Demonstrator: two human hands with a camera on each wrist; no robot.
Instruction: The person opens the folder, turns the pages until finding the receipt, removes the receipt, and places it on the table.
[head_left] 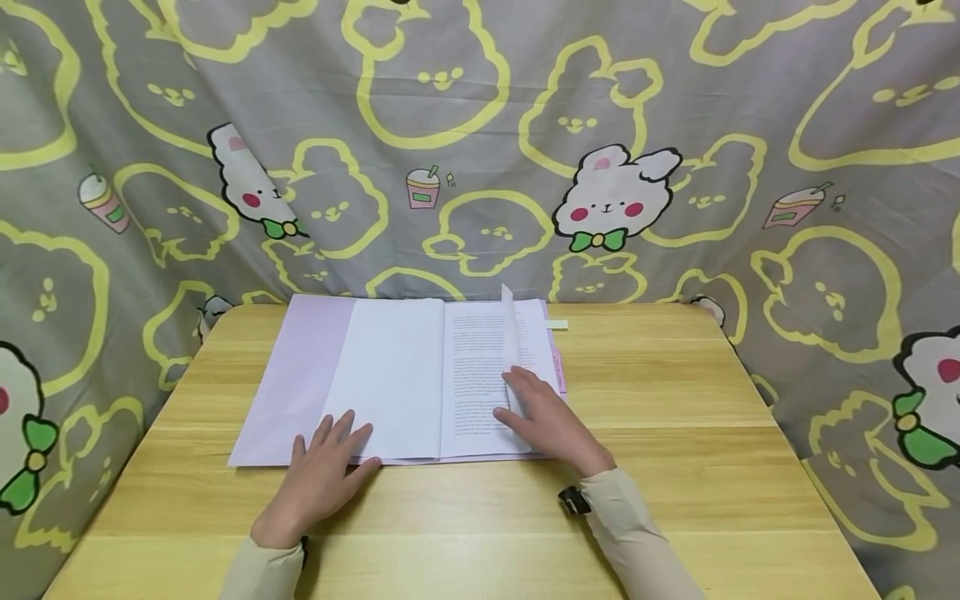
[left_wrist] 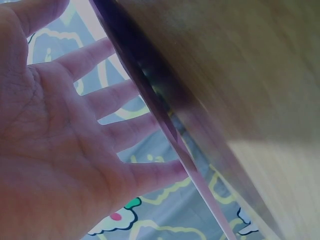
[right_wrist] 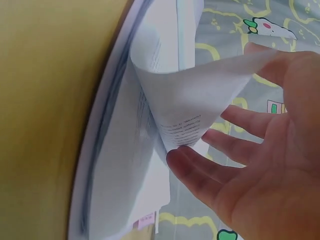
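A lilac folder (head_left: 303, 375) lies spread on the table, with a blank white sheet (head_left: 390, 375) on its left side and printed pages (head_left: 476, 367) on the right. My left hand (head_left: 318, 475) rests on the near left edge, fingers spread over the lilac cover and the white sheet. In the left wrist view its fingers (left_wrist: 115, 95) reach over that edge. Over the right side, my right hand (head_left: 547, 417) touches a page (head_left: 510, 325) that stands raised and curved. The right wrist view shows this page (right_wrist: 200, 95) leaning across the loosely extended fingers (right_wrist: 200, 172) and by the thumb.
A pale tab (head_left: 557, 325) and a pink tab (head_left: 558, 371) stick out from the folder's right side. The wooden table (head_left: 480, 533) extends around the folder. A patterned grey curtain (head_left: 480, 167) hangs behind and on both sides.
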